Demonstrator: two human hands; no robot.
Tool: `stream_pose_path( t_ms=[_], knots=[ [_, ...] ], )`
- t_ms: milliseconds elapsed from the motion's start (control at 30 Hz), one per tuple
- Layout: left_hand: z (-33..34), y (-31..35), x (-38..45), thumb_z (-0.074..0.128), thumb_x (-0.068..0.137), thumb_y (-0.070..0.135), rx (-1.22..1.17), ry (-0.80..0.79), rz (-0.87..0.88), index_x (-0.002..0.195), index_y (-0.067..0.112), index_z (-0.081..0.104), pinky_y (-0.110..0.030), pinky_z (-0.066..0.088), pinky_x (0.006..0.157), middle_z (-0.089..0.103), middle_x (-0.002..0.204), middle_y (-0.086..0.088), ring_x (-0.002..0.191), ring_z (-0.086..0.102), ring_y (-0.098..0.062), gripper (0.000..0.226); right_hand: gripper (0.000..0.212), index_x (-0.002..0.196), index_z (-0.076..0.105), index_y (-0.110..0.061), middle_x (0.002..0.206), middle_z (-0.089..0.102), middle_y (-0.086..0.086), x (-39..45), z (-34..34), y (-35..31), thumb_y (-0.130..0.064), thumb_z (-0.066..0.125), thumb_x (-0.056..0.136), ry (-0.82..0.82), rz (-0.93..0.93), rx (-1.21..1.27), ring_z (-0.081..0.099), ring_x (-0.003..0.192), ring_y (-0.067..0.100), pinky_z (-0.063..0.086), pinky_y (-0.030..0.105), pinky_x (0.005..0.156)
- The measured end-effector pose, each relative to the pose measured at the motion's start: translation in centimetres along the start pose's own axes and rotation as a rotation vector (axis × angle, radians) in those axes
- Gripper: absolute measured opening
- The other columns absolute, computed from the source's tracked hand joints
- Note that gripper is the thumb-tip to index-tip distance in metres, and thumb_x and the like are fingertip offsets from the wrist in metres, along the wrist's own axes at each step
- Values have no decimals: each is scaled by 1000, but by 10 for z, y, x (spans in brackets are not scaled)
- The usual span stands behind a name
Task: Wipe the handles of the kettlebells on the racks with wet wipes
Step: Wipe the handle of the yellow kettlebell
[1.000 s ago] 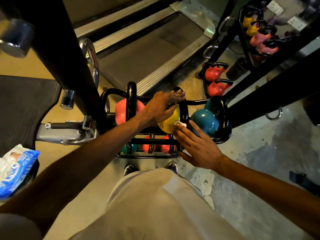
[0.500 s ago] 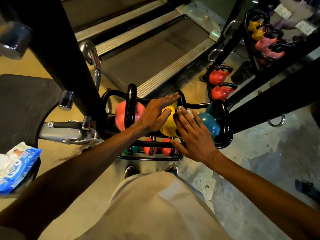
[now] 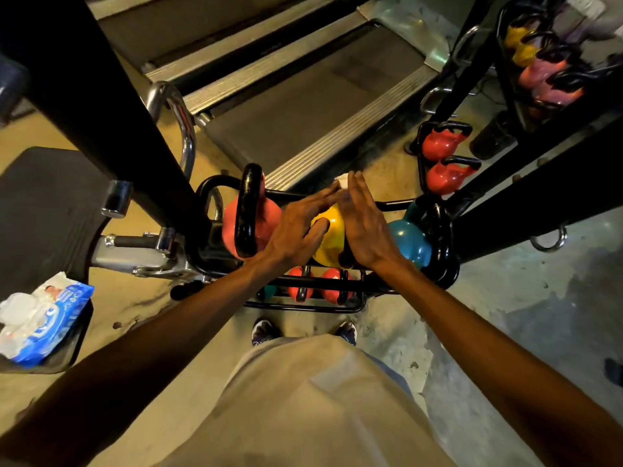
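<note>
Now at 12 o'clock atop yellow kettlebell (image 3: 328, 237): right hand (image 3: 365, 227), flat-fingered, has slid wet wipe (image 3: 342, 181) up its handle; left hand (image 3: 296, 230) flat, steadying; pass nearly complete.

treadmill (image 3: 303, 106), grey floor (image 3: 505, 315), shoes (image 3: 264, 332)

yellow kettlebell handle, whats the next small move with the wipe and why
Probably draw the right hand back toward the body, dragging the wipe along the handle. The wipe sits at its fingertips, at the far end above the yellow kettlebell, while the left hand rests on it.
</note>
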State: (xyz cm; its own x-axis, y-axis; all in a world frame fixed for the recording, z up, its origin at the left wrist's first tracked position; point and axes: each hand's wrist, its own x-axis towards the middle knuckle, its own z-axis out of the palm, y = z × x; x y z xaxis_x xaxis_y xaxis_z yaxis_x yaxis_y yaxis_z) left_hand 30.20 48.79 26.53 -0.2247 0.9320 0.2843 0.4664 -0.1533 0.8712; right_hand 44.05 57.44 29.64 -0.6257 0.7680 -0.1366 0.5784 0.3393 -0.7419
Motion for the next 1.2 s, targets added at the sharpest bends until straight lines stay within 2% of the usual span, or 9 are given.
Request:
stream_pose_path(
  t_ms=[67,133,233,367,633,767,967,1100,1200],
  knots=[
    [1,2,4,49,83,8,18,-11,1,149,9,56,-51,44,117,50,158,-7,149,45,-17,66,112,157,45,-31,166,40,0,14,-7,-7,-100,10,76,-9,135,205,34,154,15,23,42,129],
    [2,5,8,48,83,12,38,-20,-3,149,11,57,-50,46,116,50,158,-4,148,45,-17,66,89,114,76,-35,126,73,-1,27,-16,-16,-96,21,82,-26,251,478,63,126,16,42,45,116],
    [5,11,13,47,83,17,56,-30,5,148,10,58,-50,46,116,52,156,-5,148,45,-17,66,74,86,72,-15,77,75,0,37,-29,-26,-71,29,104,-7,393,809,74,77,9,57,25,76],
    [5,12,18,47,85,18,103,-52,36,147,4,57,-50,41,119,52,155,-9,149,45,-19,64,91,130,68,-1,116,73,14,42,-35,-17,-78,30,99,-69,557,882,69,102,22,55,32,84],
    [12,12,18,46,85,20,188,0,46,141,0,62,-46,43,119,56,150,-14,144,51,-22,61,104,136,62,2,130,69,21,28,-43,19,-86,32,90,-295,677,1093,70,112,31,50,45,107],
    [18,15,20,47,89,22,272,21,69,144,0,59,-50,42,119,53,154,-16,146,48,-25,60,95,119,68,-3,83,73,11,15,-46,28,-85,28,92,-380,700,1096,70,61,20,55,33,63],
    [18,13,18,52,86,14,265,-70,164,144,-2,58,-54,36,122,50,156,-16,152,41,-25,60,105,138,57,5,132,65,22,21,-55,26,-85,35,89,-304,706,1276,65,118,37,53,45,96],
    [14,12,20,49,88,18,260,-77,157,142,0,61,-52,36,123,53,154,-14,150,44,-24,58,107,138,60,2,100,73,14,12,-58,24,-88,27,89,-446,659,1084,73,85,26,57,34,72],
    [15,13,20,47,89,19,265,-79,153,142,1,62,-51,36,123,54,154,-14,150,44,-24,58,112,139,60,3,103,70,17,8,-73,33,-90,25,88,-507,676,1041,70,86,28,55,37,80]
  ],
)
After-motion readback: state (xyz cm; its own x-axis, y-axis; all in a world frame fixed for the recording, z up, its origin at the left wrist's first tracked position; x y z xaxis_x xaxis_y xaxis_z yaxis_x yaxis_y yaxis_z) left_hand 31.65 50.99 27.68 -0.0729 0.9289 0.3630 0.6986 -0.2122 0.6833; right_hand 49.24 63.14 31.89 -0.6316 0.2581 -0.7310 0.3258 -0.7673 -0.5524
